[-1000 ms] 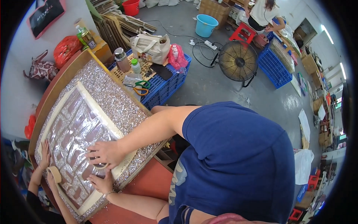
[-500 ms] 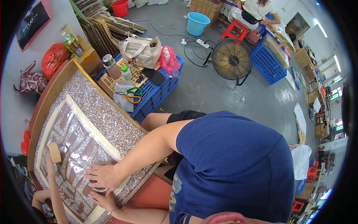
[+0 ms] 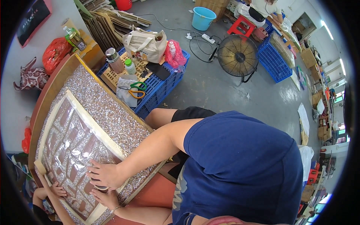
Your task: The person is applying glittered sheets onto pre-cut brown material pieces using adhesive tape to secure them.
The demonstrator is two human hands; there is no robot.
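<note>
A panel under a clear glossy sheet point(image 3: 75, 144), patterned with brown brick-like pieces, lies in a tray of glittering chips point(image 3: 108, 107). Pale tape strips point(image 3: 98, 132) border the sheet. My right hand point(image 3: 106, 174) lies flat on it, fingers spread. Just nearer to me, my left hand point(image 3: 107, 198), a bracelet at its wrist, rests with fingers stretched out. Between them a small round object point(image 3: 100, 187) shows partly under my right hand; its kind is unclear. At the far left edge, a co-worker's hand point(image 3: 57, 190) touches the sheet, and their other arm reaches a tape roll point(image 3: 39, 167).
Beside the tray stands a blue crate point(image 3: 148, 109) bearing scissors point(image 3: 137, 90), a flask point(image 3: 114, 60), a bottle point(image 3: 129, 66), a phone point(image 3: 158, 71) and a cloth bag point(image 3: 145, 45). A floor fan point(image 3: 239, 56) and cables lie beyond. Another person sits at the back right.
The co-worker's tape roll has moved down and left to the tray's edge. Both my hands stay at nearly the same place on the sheet. The view has shifted slightly.
</note>
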